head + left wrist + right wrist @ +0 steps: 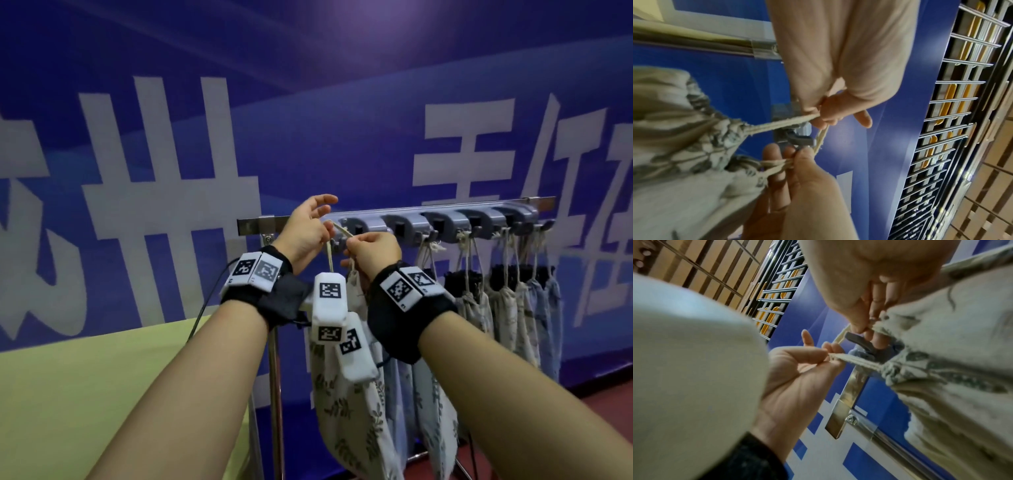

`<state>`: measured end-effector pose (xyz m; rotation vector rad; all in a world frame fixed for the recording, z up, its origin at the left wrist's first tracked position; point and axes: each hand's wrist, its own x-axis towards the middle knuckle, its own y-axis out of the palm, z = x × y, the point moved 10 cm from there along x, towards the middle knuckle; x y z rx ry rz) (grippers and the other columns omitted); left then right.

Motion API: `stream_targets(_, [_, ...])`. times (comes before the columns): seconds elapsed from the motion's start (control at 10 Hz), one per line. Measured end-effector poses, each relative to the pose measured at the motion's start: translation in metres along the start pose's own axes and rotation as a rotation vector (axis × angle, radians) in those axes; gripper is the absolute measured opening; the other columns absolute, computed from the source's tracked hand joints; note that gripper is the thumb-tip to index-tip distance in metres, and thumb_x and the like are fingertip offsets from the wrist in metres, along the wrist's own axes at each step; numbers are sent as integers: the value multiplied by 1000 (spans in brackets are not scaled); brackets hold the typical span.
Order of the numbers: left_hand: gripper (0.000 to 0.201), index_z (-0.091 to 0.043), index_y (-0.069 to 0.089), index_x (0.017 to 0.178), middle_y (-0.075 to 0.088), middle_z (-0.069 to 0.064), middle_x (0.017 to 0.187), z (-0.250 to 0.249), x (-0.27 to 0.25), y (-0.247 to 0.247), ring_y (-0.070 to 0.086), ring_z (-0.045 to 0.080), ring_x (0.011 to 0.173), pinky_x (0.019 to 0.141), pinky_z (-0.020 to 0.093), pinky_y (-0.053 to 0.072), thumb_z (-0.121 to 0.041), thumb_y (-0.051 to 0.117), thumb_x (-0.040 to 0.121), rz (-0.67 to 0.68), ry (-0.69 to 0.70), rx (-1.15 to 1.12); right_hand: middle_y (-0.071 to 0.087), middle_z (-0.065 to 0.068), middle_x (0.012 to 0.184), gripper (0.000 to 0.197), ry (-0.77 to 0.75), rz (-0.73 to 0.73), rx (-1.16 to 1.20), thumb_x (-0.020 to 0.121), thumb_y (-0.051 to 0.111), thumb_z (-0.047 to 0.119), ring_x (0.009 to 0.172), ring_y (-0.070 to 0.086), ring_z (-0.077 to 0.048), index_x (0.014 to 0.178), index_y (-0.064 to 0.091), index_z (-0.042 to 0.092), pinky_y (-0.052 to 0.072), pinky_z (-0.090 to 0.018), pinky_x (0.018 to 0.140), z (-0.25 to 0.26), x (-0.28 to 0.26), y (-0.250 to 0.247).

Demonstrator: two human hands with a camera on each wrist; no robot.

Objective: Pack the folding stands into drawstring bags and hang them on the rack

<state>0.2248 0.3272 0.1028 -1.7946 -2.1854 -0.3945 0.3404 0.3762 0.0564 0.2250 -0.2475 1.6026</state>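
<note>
A leaf-printed drawstring bag (346, 421) hangs below my hands at the left end of the hook rack (428, 207); whatever is inside is hidden. My left hand (322, 222) pinches the beige cord (340, 229) between thumb and finger, other fingers spread. My right hand (352, 245) pinches the cord close to the gathered bag neck. In the left wrist view the cord loop (820, 139) stretches between the left hand (819, 118) and right hand (795, 155), right at the tip of the grey hook (797, 139). The right wrist view shows the same hook (859, 342) beside the bag (941, 353).
Several filled drawstring bags (479, 308) hang from the hooks further right. The rack's metal post (275, 394) stands under its left end. A yellow-green table (85, 377) lies to the left. A blue banner wall (308, 137) is close behind the rack.
</note>
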Motion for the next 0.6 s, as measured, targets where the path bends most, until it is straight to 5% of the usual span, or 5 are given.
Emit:
stream_targets(0.2, [61, -16, 52, 92, 49, 0, 98, 21, -10, 6, 53, 11, 74, 67, 21, 42, 35, 24, 72, 58, -35, 82, 60, -6, 56, 29, 44, 23, -98, 86, 59, 6, 49, 61, -15, 57, 59, 12, 56, -29, 60, -29, 2, 2])
stream_targets(0.3, [54, -16, 51, 94, 50, -1, 100, 37, -21, 2, 50, 11, 84, 64, 21, 42, 30, 32, 74, 46, -33, 191, 61, -3, 59, 23, -18, 118, -159, 86, 61, 10, 52, 56, -13, 64, 64, 15, 45, -21, 49, -37, -1, 7])
stream_targets(0.4, [47, -18, 53, 96, 46, -4, 101, 55, -31, -20, 45, 9, 85, 67, 24, 40, 23, 39, 78, -52, -75, 195, 61, -1, 74, 12, -46, 193, -23, 91, 52, 3, 63, 54, -10, 89, 62, 9, 41, -10, 47, -45, -12, 1])
stream_targets(0.6, [40, -23, 55, 86, 48, -4, 94, 94, -56, -71, 47, 10, 81, 66, 25, 41, 14, 41, 85, -173, -181, 158, 60, -1, 71, 37, -15, 31, -40, 83, 40, -13, 64, 52, -11, 68, 59, 15, 43, -14, 56, -97, -35, -35])
